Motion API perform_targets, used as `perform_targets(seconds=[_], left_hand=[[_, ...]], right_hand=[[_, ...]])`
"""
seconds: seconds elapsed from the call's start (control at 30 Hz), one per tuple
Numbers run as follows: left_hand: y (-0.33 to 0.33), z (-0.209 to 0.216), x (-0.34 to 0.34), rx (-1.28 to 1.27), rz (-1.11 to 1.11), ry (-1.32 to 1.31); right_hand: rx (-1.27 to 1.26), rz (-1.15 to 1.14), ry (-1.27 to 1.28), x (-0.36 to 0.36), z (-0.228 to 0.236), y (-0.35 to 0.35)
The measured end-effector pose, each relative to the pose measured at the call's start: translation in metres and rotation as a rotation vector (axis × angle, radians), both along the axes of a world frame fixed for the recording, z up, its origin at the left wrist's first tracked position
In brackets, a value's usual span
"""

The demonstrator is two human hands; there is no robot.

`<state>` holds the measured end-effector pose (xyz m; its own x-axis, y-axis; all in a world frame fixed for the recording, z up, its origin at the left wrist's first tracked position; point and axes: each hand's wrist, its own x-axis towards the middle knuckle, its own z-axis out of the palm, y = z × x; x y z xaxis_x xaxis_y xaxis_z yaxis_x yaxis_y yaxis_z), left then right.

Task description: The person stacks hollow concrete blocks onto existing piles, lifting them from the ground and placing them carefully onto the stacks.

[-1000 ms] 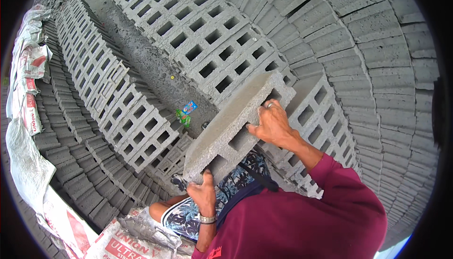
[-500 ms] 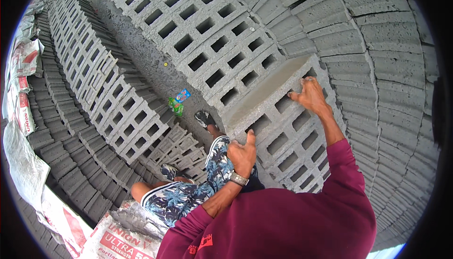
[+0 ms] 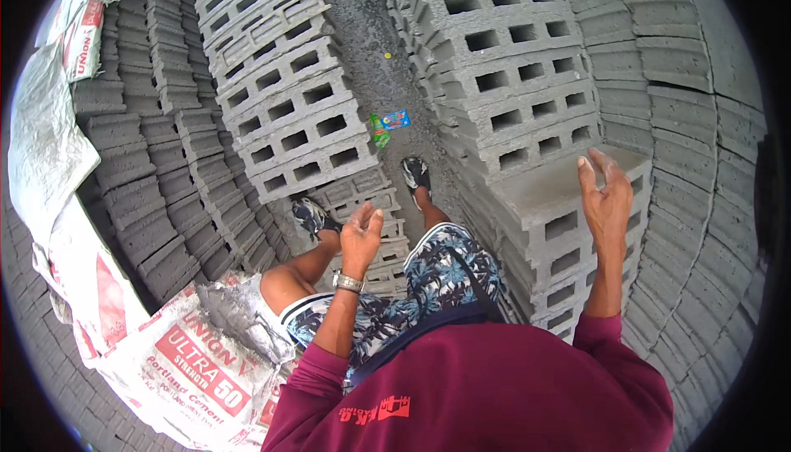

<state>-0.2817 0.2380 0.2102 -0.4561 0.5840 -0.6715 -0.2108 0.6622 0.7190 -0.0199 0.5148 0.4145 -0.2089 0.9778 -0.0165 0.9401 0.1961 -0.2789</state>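
Note:
Both of my hands are off the blocks and hold nothing. Over the gap between my knees, my left hand (image 3: pixel 361 242) hangs with its fingers loosely bent and slightly apart. My right hand (image 3: pixel 607 201) is open, thumb and fingers spread, above the near end of the right-hand row of grey hollow concrete blocks (image 3: pixel 540 262). Under it lies the smooth flat side of one block (image 3: pixel 568 184). Whether the right fingertips touch that block I cannot tell. A wristwatch (image 3: pixel 348 282) is on my left wrist.
Another row of hollow blocks (image 3: pixel 288 93) stands on the left, with a wet ground strip (image 3: pixel 362 7) between the rows. Block walls (image 3: pixel 700 163) rise at the right. Green (image 3: pixel 379 132) and blue wrappers (image 3: pixel 395 119) lie by my foot. A cement sack (image 3: pixel 198 370) sits lower left.
Both hands have let go of the block at the right-hand row. My left hand has moved left, away from the blocks; my right has shifted slightly right. The view has turned leftward.

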Motion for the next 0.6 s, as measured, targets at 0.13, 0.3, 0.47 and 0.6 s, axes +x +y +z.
perform_targets(seconds=[0.13,0.3,0.47,0.6], left_hand=[[-0.072,-0.066,-0.156,-0.201,0.3,0.423],[-0.146,-0.149,-0.279,-0.489,0.361,0.404],[-0.125,-0.208,-0.302,-0.515,0.051,0.209],[-0.129,-0.235,-0.317,-0.527,0.062,0.144]], right_hand=[[-0.475,0.354,0.375,-0.173,-0.09,-0.078],[-0.488,0.646,0.053,-0.297,-0.274,-0.187],[-0.277,0.595,-0.164,-0.332,-0.373,-0.21],[-0.533,0.378,-0.26,-0.362,-0.394,-0.214]])
